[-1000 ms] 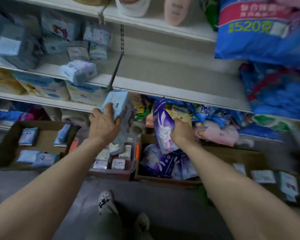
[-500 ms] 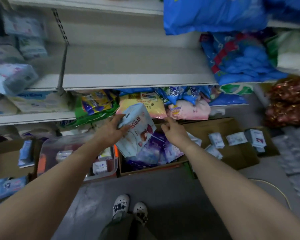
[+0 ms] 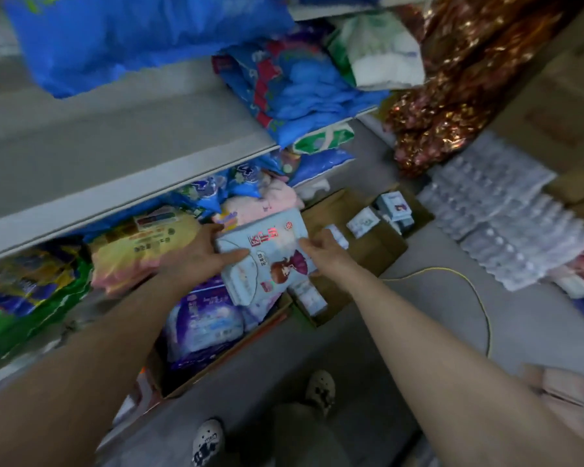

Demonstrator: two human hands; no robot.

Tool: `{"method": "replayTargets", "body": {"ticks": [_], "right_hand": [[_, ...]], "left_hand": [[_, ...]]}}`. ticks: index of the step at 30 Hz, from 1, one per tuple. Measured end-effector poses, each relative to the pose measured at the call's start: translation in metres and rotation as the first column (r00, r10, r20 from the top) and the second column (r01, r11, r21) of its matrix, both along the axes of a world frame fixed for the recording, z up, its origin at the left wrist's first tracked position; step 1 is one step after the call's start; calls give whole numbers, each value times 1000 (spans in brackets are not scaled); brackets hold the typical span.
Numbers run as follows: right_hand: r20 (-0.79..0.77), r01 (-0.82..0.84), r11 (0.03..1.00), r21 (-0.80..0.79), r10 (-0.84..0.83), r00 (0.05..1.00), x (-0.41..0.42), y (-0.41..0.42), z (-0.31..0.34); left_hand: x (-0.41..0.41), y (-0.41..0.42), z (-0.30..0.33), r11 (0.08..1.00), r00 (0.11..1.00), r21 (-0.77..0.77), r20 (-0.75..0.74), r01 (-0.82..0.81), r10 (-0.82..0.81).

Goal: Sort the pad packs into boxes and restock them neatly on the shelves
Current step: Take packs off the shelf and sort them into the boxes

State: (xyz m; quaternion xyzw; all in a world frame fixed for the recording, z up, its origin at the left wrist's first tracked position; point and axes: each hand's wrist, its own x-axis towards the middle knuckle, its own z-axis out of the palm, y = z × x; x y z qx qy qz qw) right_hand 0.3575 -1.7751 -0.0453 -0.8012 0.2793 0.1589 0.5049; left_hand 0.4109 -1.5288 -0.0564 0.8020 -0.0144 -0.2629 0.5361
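both hands grip the light blue pad pack (image 3: 267, 254), left hand (image 3: 196, 254) at its near-left edge, right hand (image 3: 321, 246) on its right edge, above the purple-pack box (image 3: 267, 326); its slick wrap could slip, dropping it among wrong packs.

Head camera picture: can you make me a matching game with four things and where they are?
Things:
1. light blue pad pack
2. purple pad packs
3. yellow cable
4. big blue bag

Places:
A. on the grey floor
B. up on the shelf
C. held between the left hand and the right hand
D. inside the cardboard box

Pairs: 1-C, 2-D, 3-A, 4-B
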Motion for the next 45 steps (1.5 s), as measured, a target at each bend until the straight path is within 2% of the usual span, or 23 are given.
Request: {"method": "replayTargets", "body": {"ticks": [3, 11, 16, 22, 27, 34, 40, 45], "right_hand": [[39, 77, 996, -39, -75, 996, -5, -74, -7], [30, 187, 972, -140, -184, 982, -17, -299, -8], [1, 258, 950, -175, -262, 965, -15, -408, -10], [-36, 316, 941, -118, -322, 946, 13, -497, -28], [-92, 337, 933, -129, -349, 932, 57, -576, -54], [-221, 301, 936, -180, -337, 915, 138, -692, -115], [-331, 157, 951, -264, -243, 912, 193, -757, -199], [-404, 113, 957, -266, -218, 889, 226, -799, -281]], "left_hand": [[20, -74, -16, 994, 995, -102, -99, -31, 21], [39, -337, -10, 990, 995, -141, -96, -8, -6], [50, -453, -19, 990, 989, -120, -119, 72, -86], [81, -557, -38, 989, 979, -124, -178, 76, -97], [135, -643, -81, 987, 971, -57, -180, 149, -157], [197, -743, -151, 974, 920, 0, -329, 227, -214], [231, -802, -223, 943, 896, 140, -380, 302, -230], [249, -847, -301, 984, 847, 56, -518, 172, -118]]}}
